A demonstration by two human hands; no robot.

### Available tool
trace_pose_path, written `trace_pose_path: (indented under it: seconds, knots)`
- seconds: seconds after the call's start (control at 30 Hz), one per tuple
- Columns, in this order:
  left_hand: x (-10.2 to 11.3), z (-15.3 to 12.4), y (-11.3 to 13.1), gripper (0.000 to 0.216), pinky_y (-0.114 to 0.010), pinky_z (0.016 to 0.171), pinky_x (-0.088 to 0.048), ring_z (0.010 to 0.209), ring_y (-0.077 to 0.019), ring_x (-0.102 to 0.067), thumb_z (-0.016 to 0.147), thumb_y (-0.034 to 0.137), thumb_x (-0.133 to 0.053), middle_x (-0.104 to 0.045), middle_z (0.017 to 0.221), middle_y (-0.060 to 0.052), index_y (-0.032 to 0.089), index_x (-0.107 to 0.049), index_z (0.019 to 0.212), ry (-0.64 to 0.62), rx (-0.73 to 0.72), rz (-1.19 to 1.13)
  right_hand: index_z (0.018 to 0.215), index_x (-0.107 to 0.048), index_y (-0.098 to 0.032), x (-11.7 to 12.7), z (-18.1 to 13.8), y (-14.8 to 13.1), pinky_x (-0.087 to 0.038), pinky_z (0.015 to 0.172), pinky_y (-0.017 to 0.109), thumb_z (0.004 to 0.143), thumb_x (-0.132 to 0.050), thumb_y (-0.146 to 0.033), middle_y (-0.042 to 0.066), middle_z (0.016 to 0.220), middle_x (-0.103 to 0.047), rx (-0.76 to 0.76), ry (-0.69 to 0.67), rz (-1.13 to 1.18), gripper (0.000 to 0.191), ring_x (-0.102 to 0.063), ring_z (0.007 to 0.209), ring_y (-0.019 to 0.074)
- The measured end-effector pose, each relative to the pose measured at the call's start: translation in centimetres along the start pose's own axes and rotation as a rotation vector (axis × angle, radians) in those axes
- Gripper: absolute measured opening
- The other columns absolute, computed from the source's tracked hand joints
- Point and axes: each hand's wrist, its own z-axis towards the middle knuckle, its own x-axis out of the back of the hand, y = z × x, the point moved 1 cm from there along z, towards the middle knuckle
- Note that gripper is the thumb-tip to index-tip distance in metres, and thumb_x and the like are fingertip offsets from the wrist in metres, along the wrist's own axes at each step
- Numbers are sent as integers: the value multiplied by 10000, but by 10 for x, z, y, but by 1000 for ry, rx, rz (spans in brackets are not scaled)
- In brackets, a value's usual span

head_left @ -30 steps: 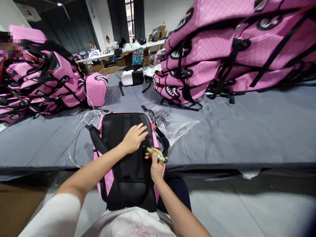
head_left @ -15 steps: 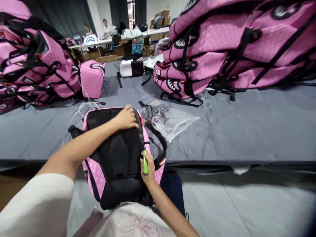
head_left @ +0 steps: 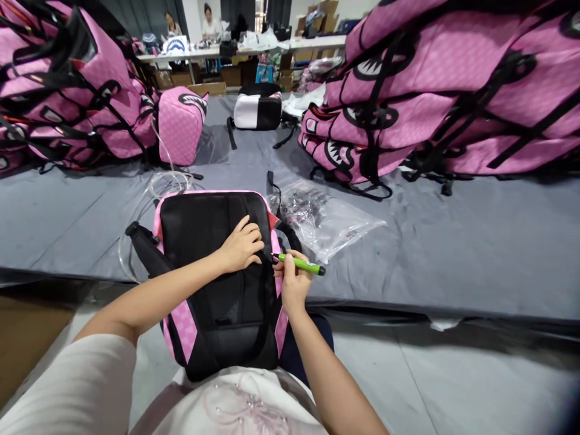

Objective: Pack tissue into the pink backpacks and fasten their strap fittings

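A pink and black backpack (head_left: 217,302) leans upright between my body and the table edge, its padded black back side facing me. My left hand (head_left: 242,244) lies on the upper right of that black panel, open, with fingers a little bent and apart. In my right hand (head_left: 295,281) is a green marker (head_left: 302,264) with black ends. Its thin tip points left and meets the right side edge of the backpack, near a small red tab (head_left: 273,220). Whether the tip touches the fabric I cannot tell. One black shoulder strap (head_left: 147,248) sticks out to the left.
Pink backpacks with shark mouths are heaped at the left (head_left: 109,115) and right (head_left: 435,103) of the grey-covered table (head_left: 435,241). A clear plastic bag (head_left: 335,229) and looped clear tubing (head_left: 170,181) lie beyond my backpack. Farther back stands a black-and-white bag (head_left: 257,109); people sit behind.
My left hand has slid down from the backpack's top edge onto the panel. My right hand has moved up and outward, turning the marker from upright to nearly level.
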Motion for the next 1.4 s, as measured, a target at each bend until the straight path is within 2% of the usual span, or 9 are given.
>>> trace_pose_path:
  seconds: [0.1, 0.23, 0.43, 0.7, 1.1, 1.4]
  knots:
    - [-8, -9, -2, 234, -591, 1182, -241, 1175, -279, -502, 840, 397, -707, -628, 1003, -68, 177, -669, 913, 72, -16, -84, 933, -579, -157, -4, 3, 7, -447, 433, 229, 871, -622, -545, -29, 596, -577, -16, -10, -57, 395, -529, 470, 118]
    - [-13, -12, -4, 208, -583, 1189, -239, 1193, -277, -496, 848, 372, -699, -629, 1010, -67, 178, -658, 910, 93, -37, -111, 882, -580, -159, -8, -1, 9, -407, 415, 221, 877, -621, -534, -43, 547, -552, 20, -15, -123, 378, -487, 424, 104]
    - [-16, -13, -4, 191, -562, 1192, -249, 1188, -269, -503, 845, 353, -705, -629, 995, -63, 177, -655, 900, 114, -31, -115, 876, -602, -157, -11, 1, 3, -438, 427, 239, 866, -625, -521, -32, 559, -577, 54, -27, -229, 365, -516, 419, 116]
    - [-18, -14, -2, 187, -552, 1189, -266, 1168, -259, -515, 840, 333, -710, -628, 977, -61, 165, -644, 888, 155, -30, -121, 900, -595, -153, -8, 6, 10, -454, 444, 242, 875, -613, -548, -29, 571, -586, 40, -58, -258, 396, -532, 437, 121]
    - [-22, -12, -5, 191, -561, 1176, -276, 1165, -259, -516, 863, 355, -682, -635, 985, -68, 169, -650, 895, 124, -19, -119, 894, -603, -155, -9, 11, 12, -441, 448, 248, 883, -602, -526, -27, 570, -584, 16, -77, -288, 372, -530, 436, 125]
    - [-15, -10, -2, 209, -550, 1176, -278, 1149, -257, -523, 850, 365, -701, -637, 975, -60, 169, -646, 897, 99, -24, -73, 869, -612, -165, -7, 12, 7, -433, 448, 239, 888, -587, -514, -30, 559, -577, 16, -119, -307, 350, -527, 439, 123]
